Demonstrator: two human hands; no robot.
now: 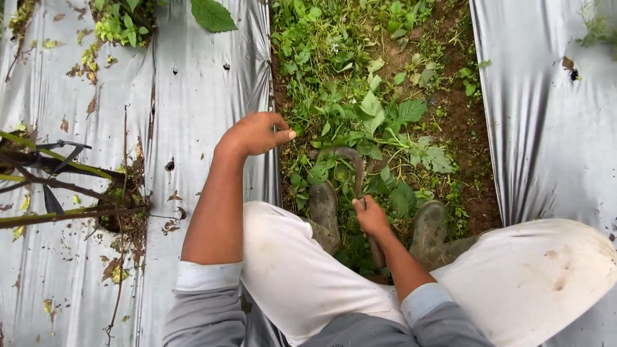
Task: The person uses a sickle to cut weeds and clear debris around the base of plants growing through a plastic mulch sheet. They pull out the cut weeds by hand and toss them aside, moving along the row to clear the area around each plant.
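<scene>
At the centre of the frame, the right hand (371,217) was closed around the handle of a curved sickle (347,159), whose rusted blade arched up and to the left over the weeds (373,112) in the furrow. The left hand (256,133) hovered above the edge of the silver plastic mulch sheet (193,96) at left, fingers loosely curled with thumb and forefinger pinched together, holding nothing that could be made out.

Hazards, as judged:
- The blade tip lay just beside the left boot (323,209); a pull toward the body could strike it or the right boot (429,228).
- The left hand was near the blade's arc; reaching into the weeds could bring the fingers under the edge.
- A stroke drifting left could slit the mulch sheet.
- Dense leaves hid the stems, so the blade could snag.
</scene>
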